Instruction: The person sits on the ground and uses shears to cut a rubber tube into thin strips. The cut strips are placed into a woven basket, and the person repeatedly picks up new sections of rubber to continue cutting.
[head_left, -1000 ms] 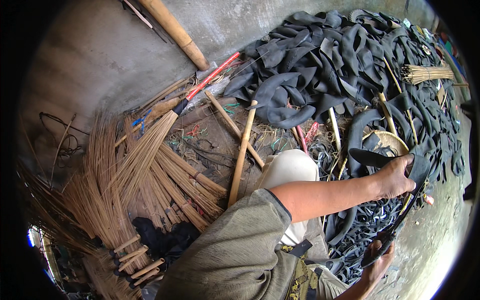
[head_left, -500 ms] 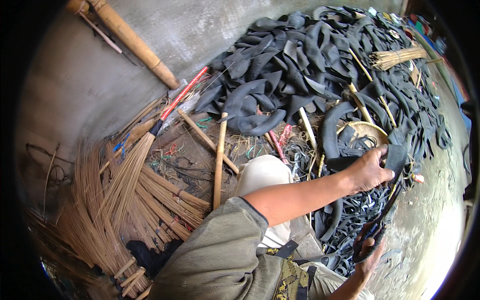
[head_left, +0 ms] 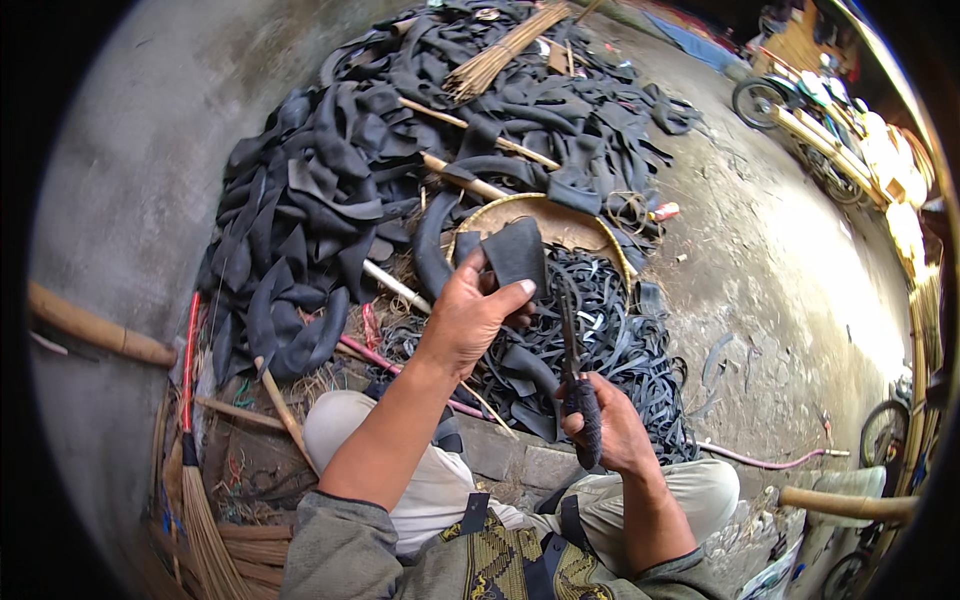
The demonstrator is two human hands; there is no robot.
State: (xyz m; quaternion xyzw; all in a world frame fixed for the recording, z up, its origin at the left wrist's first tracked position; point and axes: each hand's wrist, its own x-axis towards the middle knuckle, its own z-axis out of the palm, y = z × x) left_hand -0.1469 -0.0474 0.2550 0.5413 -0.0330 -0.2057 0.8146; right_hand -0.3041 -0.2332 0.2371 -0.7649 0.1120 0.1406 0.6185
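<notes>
- Rubber (head_left: 515,250), one black piece, is up in front of the chest, in the left hand (head_left: 472,312); in the view it overlaps the tray (head_left: 575,232) behind it.
- That hand is closed in a pinch, thumb laid over the near face and the other fingers mostly hidden behind; gripping low on the piece probably keeps it firm while leaving its upper part and right edge uncovered.
- Shears (head_left: 584,425), or something very like them, are in the right hand (head_left: 618,425), whose fingers are curled round the dark wrapped handle; the wrap likely gives a softer, surer hold.
- The blade points away from the body, its tip near the rubber's right edge; whether they touch, or how far any blades are parted, I cannot tell.
- Both forearms reach out between the bent legs (head_left: 700,490), seemingly to keep the two hands at one easy height.
- Narrow black strips (head_left: 640,370) lie heaped below the hands and against the tray's near side, perhaps gathered there because it is straight under the hands.
- Larger pieces make a pile (head_left: 320,180) beyond, against the wall (head_left: 130,170), apparently kept apart from the strips yet near.
- A broom (head_left: 205,520) lies at the left, away from both hands.
</notes>
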